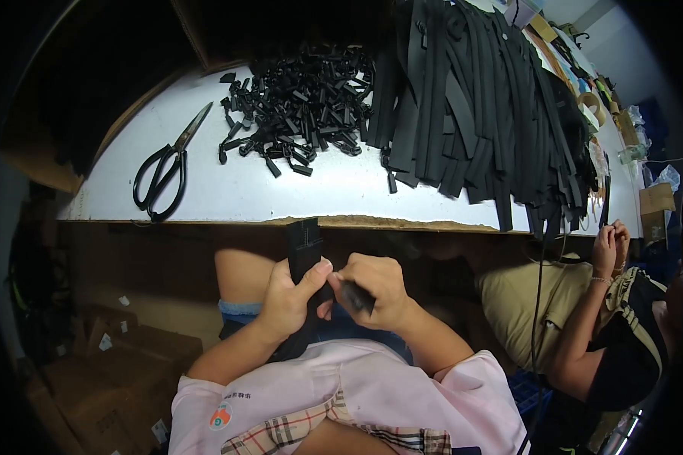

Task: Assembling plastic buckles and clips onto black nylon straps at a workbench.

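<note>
My left hand point(284, 297) is closed round a black zipper strip point(305, 246), thumb pressed on its front. The strip's top end stands up just short of the table edge, and its lower part runs down over my lap. My right hand point(378, 282) is curled shut right beside it, fingertips meeting the left thumb. Out of that fist pokes a dark, blurred piece point(357, 298), whose kind I cannot make out. On the white table beyond lies a heap of black zipper sliders point(296, 98) with pull tabs. To its right, many black zipper strips point(463, 114) hang toward the front edge.
Black-handled scissors point(163, 178) rest on the table point(228, 197) at the left. Another person's hands point(613, 246) are at the right end of the table. Cardboard boxes point(129, 356) stand low on the left. A dark cord point(539, 318) hangs down at the right.
</note>
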Action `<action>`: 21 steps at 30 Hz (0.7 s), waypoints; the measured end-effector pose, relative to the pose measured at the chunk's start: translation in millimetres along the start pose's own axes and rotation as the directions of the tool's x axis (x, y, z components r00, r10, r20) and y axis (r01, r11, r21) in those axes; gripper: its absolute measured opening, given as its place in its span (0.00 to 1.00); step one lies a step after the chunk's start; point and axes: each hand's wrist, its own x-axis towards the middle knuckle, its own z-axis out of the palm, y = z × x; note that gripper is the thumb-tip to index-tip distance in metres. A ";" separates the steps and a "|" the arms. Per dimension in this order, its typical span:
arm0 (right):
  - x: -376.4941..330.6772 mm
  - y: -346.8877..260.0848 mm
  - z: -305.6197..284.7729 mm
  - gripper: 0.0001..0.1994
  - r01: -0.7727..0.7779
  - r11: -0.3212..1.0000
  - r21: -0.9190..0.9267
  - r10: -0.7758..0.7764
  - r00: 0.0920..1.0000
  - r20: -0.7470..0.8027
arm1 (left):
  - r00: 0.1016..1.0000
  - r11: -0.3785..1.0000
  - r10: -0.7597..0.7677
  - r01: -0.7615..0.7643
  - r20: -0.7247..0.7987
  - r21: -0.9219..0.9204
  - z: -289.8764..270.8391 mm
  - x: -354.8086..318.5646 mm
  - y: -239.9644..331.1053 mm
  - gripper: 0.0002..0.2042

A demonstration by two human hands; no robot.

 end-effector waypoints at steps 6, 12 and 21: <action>10.6 -15.5 8.7 0.08 0.333 0.883 -0.332 -0.246 0.929 0.277 | 0.990 0.996 -0.071 0.078 -0.124 0.051 -3.7 11.4 -5.3 0.14; 81.1 30.3 -43.7 0.07 -0.312 0.509 -0.802 0.228 0.948 -0.224 | 0.965 0.990 0.127 -0.109 -0.230 0.090 -5.3 9.5 -7.9 0.13; 69.9 30.6 -46.3 0.07 -0.380 0.730 -0.567 0.344 0.922 -0.175 | 0.998 0.998 0.032 -0.028 -0.054 0.063 -6.8 2.1 -1.0 0.12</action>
